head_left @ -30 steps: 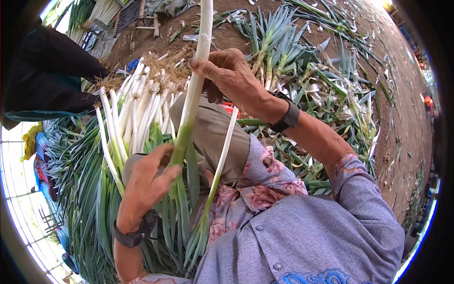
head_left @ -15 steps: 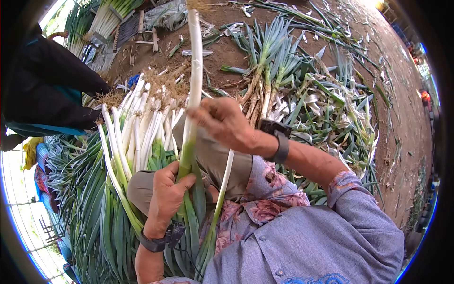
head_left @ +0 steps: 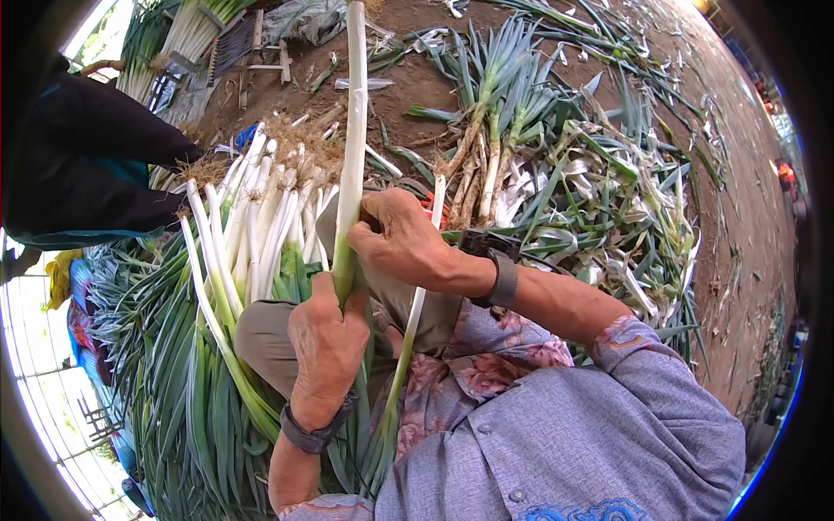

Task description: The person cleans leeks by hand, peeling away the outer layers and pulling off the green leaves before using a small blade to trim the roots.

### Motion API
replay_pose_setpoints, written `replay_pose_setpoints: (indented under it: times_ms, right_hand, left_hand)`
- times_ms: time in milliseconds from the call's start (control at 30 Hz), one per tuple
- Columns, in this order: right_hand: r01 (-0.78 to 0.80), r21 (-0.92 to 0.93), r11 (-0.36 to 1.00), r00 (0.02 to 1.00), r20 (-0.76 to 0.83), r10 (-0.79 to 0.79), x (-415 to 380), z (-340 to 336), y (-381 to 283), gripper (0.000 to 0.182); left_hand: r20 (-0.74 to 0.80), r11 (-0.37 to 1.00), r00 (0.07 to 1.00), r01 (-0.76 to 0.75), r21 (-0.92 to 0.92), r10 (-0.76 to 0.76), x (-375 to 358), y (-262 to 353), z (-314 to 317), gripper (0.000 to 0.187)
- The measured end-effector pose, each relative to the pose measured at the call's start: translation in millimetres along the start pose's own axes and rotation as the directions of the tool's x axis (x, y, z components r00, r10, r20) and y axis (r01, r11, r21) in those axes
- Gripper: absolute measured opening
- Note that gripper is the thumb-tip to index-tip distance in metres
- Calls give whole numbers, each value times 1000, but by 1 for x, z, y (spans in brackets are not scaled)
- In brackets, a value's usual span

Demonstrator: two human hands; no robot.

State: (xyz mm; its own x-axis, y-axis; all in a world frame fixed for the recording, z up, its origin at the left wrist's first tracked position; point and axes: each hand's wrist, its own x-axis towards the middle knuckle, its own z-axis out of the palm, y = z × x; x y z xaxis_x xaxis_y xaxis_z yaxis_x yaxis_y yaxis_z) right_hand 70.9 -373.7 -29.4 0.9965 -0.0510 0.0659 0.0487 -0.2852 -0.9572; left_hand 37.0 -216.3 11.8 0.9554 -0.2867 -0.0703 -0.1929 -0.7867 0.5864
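A long leek (head_left: pixel 354 130) with a white shank stands nearly upright in front of me, its top reaching the upper edge of the view. My left hand (head_left: pixel 328 339) is closed round its green lower part. Against the side of the shank, higher up, my right hand (head_left: pixel 407 241) has its fingers curled and pinched at the leek's surface; whether a loose skin is between them is hidden. Another thin leek (head_left: pixel 419 304) leans across my lap, passing behind the right wrist. Left of my knee lies a big pile of leeks (head_left: pixel 200 382), white ends and roots pointing away.
Unpeeled leeks (head_left: pixel 495 113) lie on the soil (head_left: pixel 408 117) ahead. A heap of stripped leaves and skins (head_left: pixel 599 217) spreads to the right. Another person's dark-clothed leg (head_left: pixel 95 165) is at the left. Farther back are more leeks (head_left: pixel 187 43) and a wooden frame (head_left: pixel 285 62).
My right hand has come down slightly along the shank. The left hand has turned and shifted a little on the green part. The leek remains upright.
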Motion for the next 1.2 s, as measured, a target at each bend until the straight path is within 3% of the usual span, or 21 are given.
replay_pose_setpoints:
  times_ms: [300,367,467,600,733,833,933,967,1000,1033,1067,1133,1200]
  right_hand:
    - [23,180,983,989,-150,4,1,13,1,20]
    - [41,143,989,989,-149,-19,3,13,-2,19]
    - [49,96,994,991,-129,-36,1,5,-14,19]
    - [88,113,990,983,-172,-68,3,8,-15,19]
    - [-38,427,904,990,-110,93,11,10,-23,22]
    - [61,315,947,996,-84,-36,12,4,-21,19]
    - [131,228,965,968,-241,-75,26,-8,-11,18]
    - [268,4,964,918,-305,-254,39,-12,10,15]
    - [258,-165,952,888,-347,-301,42,-23,9,13]
    - [295,-402,867,827,-347,-442,53,-33,35,11]
    - [238,-543,805,802,-357,-478,64,-51,50,9]
    - [162,-674,721,799,-340,-497,71,-105,87,6]
    - [64,-798,599,783,-331,-526,72,-181,133,4]
  left_hand:
    - [4,1000,1000,-4,-5,4,1,5,-11,15]
    - [4,1000,1000,11,-3,-11,1,10,-17,14]
    - [92,981,992,106,-164,-91,2,15,-32,14]
    - [112,972,992,89,-218,-65,0,18,-39,16]
    - [190,883,976,184,-432,-110,6,8,-47,18]
    - [227,820,969,208,-532,-99,6,3,-52,17]
    - [315,735,945,277,-618,-90,4,6,-60,13]
    - [352,729,933,291,-619,-73,2,9,-64,13]
    - [384,724,922,301,-620,-55,0,12,-69,13]
    - [408,720,912,310,-622,-40,-3,14,-74,14]
    - [410,721,911,255,-645,45,-9,14,-79,14]
    - [407,743,913,243,-624,43,-29,16,-88,13]
    - [462,667,886,317,-675,47,-50,11,-94,13]
